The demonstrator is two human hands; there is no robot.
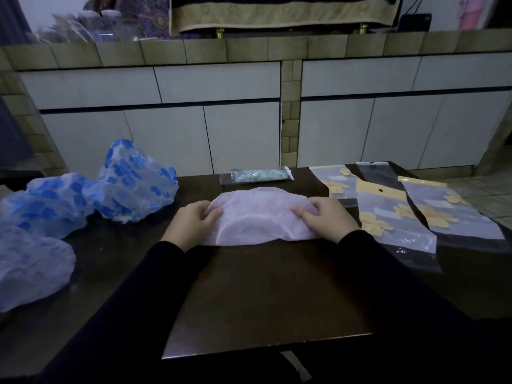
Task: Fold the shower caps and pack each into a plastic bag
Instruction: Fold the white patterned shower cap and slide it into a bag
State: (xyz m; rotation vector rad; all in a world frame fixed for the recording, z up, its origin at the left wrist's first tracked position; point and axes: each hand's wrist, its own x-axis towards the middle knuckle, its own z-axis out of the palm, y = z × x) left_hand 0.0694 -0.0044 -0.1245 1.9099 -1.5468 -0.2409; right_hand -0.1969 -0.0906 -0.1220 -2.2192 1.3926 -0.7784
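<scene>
1. A pale pink shower cap (260,217) lies flattened on the dark table (263,295), at the centre of the view, with its curved edge toward 12 o'clock and its straighter edge toward 6 o'clock.
2. The left hand (194,223) rests on the cap's 9 o'clock end, its fingers curled round the edge of the material and gripping it.
3. The right hand (329,217) grips the cap's 3 o'clock end in the same way, fingers bent over the plastic.
4. Both arms wear dark sleeves (155,273) that reach in from 6 o'clock.
5. At 12 o'clock from the cap, near the table's far edge, lies a packed bag (256,176) holding a rolled green-patterned cap.
6. At 3 o'clock, several empty plastic bags (393,217) with yellow headers and yellow flower prints lie flat and overlapping, apart from the right hand.
7. At 9 o'clock, two unfolded caps with blue flowers (130,184) stand puffed up and touch each other.
8. At 8 o'clock, a paler bluish cap (30,270) sits at the table's left edge.
9. Beyond the table, at 12 o'clock, pale cabinet doors (216,112) run under a tiled counter (249,48).
</scene>
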